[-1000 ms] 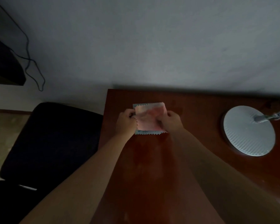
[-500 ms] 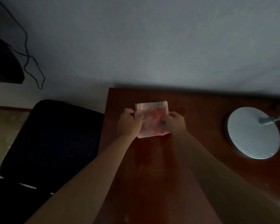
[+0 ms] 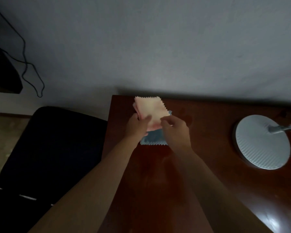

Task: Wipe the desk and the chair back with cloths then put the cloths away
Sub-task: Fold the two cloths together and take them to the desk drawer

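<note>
Two hands work at the desk's (image 3: 208, 165) back left corner: left hand (image 3: 138, 126) has lifted the pink cloth (image 3: 151, 110) off the blue cloth (image 3: 154, 137), right hand (image 3: 176, 130) now loose, suggesting wiping comes next.

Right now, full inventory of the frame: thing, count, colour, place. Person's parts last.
pink cloth: 1, pink, zigzag edges, lifted at the desk's far left corner, over the blue cloth
blue cloth: 1, light blue, flat on the desk, partly hidden
desk: 1, red-brown, glossy, against the wall
lamp base: 1, round, white, desk right
chair: 1, dark, left of desk
cable: 1, black, on the wall, upper left
left hand: grips the pink cloth
right hand: fingers curled beside the pink cloth, grip unclear
</note>
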Demonstrator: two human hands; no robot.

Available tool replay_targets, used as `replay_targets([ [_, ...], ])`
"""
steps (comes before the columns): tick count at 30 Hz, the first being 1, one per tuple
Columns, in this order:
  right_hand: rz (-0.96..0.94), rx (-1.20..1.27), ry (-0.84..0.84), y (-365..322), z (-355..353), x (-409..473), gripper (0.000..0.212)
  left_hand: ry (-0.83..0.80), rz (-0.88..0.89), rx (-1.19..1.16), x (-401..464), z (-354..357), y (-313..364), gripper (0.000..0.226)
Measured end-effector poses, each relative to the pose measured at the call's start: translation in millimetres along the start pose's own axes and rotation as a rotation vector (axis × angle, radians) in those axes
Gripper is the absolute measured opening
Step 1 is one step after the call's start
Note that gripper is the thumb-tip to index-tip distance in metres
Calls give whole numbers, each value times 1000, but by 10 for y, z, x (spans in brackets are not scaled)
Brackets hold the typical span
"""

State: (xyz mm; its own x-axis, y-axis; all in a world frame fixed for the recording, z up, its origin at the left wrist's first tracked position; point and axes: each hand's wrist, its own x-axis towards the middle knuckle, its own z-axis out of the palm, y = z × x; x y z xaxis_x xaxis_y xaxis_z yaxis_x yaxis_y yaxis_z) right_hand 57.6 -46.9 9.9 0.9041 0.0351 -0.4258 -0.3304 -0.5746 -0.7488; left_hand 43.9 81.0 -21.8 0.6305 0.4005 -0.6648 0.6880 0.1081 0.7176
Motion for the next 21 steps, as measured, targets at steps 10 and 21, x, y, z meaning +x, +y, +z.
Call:
replay_targets([
  [10,259,104,41,408,-93,208,34,-310,1,418,-23,-172,-66,27],
  [21,346,131,-1,346,52,266,46,145,32,476,-67,-40,-226,47],
])
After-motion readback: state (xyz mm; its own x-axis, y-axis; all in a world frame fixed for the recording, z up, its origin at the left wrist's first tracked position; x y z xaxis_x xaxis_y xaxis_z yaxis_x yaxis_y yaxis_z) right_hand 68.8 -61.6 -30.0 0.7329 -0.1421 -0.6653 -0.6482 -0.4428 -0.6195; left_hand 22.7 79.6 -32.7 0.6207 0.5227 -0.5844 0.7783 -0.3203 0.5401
